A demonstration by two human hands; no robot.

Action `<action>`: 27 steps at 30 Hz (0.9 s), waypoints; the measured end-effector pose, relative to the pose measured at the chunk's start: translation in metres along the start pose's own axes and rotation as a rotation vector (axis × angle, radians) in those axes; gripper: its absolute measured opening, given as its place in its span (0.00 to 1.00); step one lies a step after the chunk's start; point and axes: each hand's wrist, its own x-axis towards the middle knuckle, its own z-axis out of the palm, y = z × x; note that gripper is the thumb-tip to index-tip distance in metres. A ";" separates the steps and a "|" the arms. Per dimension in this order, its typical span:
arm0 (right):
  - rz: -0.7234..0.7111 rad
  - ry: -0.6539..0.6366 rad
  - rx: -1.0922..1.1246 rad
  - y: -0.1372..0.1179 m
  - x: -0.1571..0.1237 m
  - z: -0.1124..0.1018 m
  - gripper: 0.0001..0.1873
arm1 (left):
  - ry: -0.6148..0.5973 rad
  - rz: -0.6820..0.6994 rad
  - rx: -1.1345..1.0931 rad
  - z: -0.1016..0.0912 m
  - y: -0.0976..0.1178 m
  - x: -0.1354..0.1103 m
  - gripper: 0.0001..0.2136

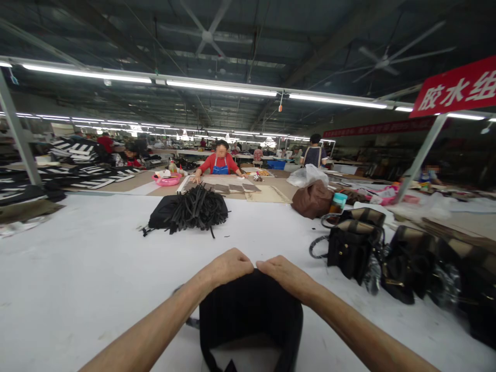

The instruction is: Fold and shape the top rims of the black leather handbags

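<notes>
A black bag (248, 315) stands upright on the white table (96, 268) right in front of me, its open mouth facing me. My left hand (228, 266) and my right hand (284, 276) both curl over the bag's far top edge, side by side and nearly touching. Their fingers are folded down behind the rim and hidden.
A pile of black straps (196, 209) lies on a black bag further back. A row of black and brown bags (391, 253) lines the right side, with a brown bag (312, 199) behind. A person in red with a blue apron (220, 161) works at the far table.
</notes>
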 end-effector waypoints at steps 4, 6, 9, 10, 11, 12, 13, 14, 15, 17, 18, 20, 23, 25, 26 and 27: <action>-0.158 0.011 -0.117 0.002 0.002 0.000 0.12 | 0.016 0.135 -0.023 0.003 -0.008 -0.004 0.09; -0.169 -0.006 -0.209 0.003 0.004 -0.001 0.12 | 0.028 0.148 -0.030 0.006 -0.010 -0.005 0.10; -0.119 0.011 -0.325 0.001 0.007 0.000 0.15 | 0.044 0.142 -0.043 0.007 -0.012 -0.005 0.11; -0.121 0.029 -0.364 -0.001 0.008 0.000 0.15 | 0.050 0.136 -0.042 0.006 -0.012 -0.005 0.11; -0.127 0.050 -0.403 -0.003 0.008 0.001 0.15 | 0.054 0.127 -0.036 0.004 -0.011 -0.005 0.12; -0.136 0.067 -0.439 -0.005 0.007 0.002 0.15 | 0.054 0.115 -0.026 0.001 -0.011 -0.007 0.12; -0.144 0.081 -0.468 -0.007 0.007 0.003 0.15 | 0.048 0.095 -0.015 -0.002 -0.010 -0.008 0.12; -0.151 0.090 -0.490 -0.008 0.006 0.004 0.15 | 0.032 0.072 -0.007 -0.006 -0.010 -0.010 0.12; -0.155 0.096 -0.502 -0.009 0.005 0.005 0.15 | 0.006 0.047 -0.003 -0.010 -0.010 -0.013 0.12; -0.158 0.093 -0.508 -0.010 0.004 0.005 0.16 | -0.053 0.013 -0.014 -0.017 -0.011 -0.018 0.12; -0.160 0.093 -0.506 -0.010 0.003 0.005 0.16 | -0.073 0.009 -0.025 -0.020 -0.012 -0.020 0.12; -0.163 0.092 -0.501 -0.009 0.003 0.004 0.16 | -0.074 0.020 -0.031 -0.022 -0.016 -0.023 0.14; -0.173 0.088 -0.501 -0.007 0.002 0.004 0.17 | -0.053 0.050 -0.036 -0.020 -0.022 -0.024 0.16; -0.183 0.090 -0.505 -0.006 0.001 0.005 0.17 | -0.050 0.075 -0.048 -0.016 -0.025 -0.024 0.14; -0.187 0.095 -0.508 -0.006 0.001 0.006 0.17 | -0.047 0.091 -0.056 -0.014 -0.026 -0.024 0.13; -0.187 0.102 -0.509 -0.005 0.001 0.006 0.18 | -0.038 0.105 -0.058 -0.012 -0.026 -0.024 0.12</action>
